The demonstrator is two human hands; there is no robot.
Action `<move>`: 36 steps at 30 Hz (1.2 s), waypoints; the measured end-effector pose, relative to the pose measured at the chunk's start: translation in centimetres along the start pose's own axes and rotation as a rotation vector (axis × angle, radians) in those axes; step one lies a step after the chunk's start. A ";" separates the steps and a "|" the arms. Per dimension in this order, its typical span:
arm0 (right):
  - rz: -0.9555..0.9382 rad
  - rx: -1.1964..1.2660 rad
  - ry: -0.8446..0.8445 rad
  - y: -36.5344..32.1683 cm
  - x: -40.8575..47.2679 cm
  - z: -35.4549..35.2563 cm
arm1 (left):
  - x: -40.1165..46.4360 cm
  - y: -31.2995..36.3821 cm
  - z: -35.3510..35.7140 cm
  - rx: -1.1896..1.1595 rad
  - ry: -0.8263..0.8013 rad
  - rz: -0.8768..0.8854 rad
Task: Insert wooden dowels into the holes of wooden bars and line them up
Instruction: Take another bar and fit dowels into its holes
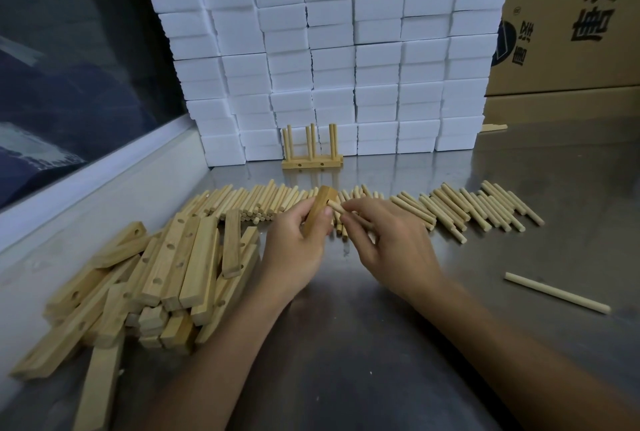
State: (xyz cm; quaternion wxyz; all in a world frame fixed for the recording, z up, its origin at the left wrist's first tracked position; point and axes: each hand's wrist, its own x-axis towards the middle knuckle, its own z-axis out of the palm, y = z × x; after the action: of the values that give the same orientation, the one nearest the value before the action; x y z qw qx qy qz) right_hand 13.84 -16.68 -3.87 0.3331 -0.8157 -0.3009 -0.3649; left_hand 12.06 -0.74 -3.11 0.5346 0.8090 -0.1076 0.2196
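Note:
My left hand (298, 243) grips a wooden bar (320, 203), held end-on and tilted up above the table. My right hand (388, 240) pinches a short dowel (335, 206), whose tip touches the side of the bar near a hole. Behind the hands a long row of loose dowels (450, 208) lies across the table. A heap of drilled bars (156, 278) lies at the left. At the back stand finished bars (311, 162) with several upright dowels in them.
A wall of white foam blocks (329, 49) stands at the back of the steel table (346, 344). Cardboard boxes (571, 32) are at the back right. One long dowel (556, 292) lies alone on the right. A raised ledge (104, 181) runs along the left.

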 end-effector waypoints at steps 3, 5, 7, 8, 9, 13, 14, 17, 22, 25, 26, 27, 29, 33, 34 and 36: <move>-0.047 -0.051 0.004 0.0 0.0 -0.1 | -0.2 0.0 -0.2 0.203 0.015 0.107; -0.066 -0.084 0.013 -0.1 0.0 0.0 | -0.6 0.2 0.0 0.270 0.017 0.166; -0.046 -0.092 0.011 -0.1 -0.2 0.2 | -0.7 0.5 0.2 0.291 0.026 0.209; -0.034 -0.089 0.009 -0.2 -0.3 0.3 | -0.8 0.6 0.2 0.302 0.027 0.222; -0.022 -0.078 0.008 -0.2 -0.3 0.4 | -0.8 0.6 0.2 0.307 0.028 0.225; 0.046 0.008 0.037 0.0 -0.3 0.5 | -0.7 0.5 0.4 0.317 0.003 0.178; 0.073 0.039 0.031 0.2 -0.3 0.5 | -0.7 0.4 0.4 0.327 -0.014 0.159; 0.239 0.239 0.025 0.4 -0.1 0.5 | -0.5 0.2 0.3 0.268 -0.050 0.052; 0.655 0.873 0.054 0.0 0.8 0.0 | -0.5 0.6 0.3 0.004 -0.058 -0.180; 0.684 1.012 0.051 -0.1 1.0 -0.3 | -0.5 1.0 0.7 -0.098 -0.051 -0.235; 0.689 1.034 0.053 -0.1 1.0 -0.3 | -0.7 1.1 0.9 -0.149 -0.061 -0.258; 0.683 1.021 0.054 -0.1 1.1 -0.2 | -0.8 1.2 1.1 -0.208 -0.071 -0.293; 0.644 0.915 0.052 -0.1 1.0 0.0 | -1.0 1.4 1.5 -0.326 -0.086 -0.387; 0.526 0.718 0.001 0.1 0.6 0.1 | -0.8 1.7 1.6 -0.584 -0.092 -0.585; 0.526 0.682 -0.002 0.1 0.6 0.1 | -0.7 1.7 1.5 -0.647 -0.096 -0.624; 0.501 0.526 0.039 0.3 0.5 0.0 | -0.6 1.7 1.3 -0.731 -0.072 -0.682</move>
State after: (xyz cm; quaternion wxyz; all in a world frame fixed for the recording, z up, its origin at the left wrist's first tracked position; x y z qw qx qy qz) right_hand 14.32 -16.72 -3.57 0.6162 -0.7435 -0.1686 -0.1976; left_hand 11.16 -2.66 -2.44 0.8203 0.5650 0.0745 -0.0479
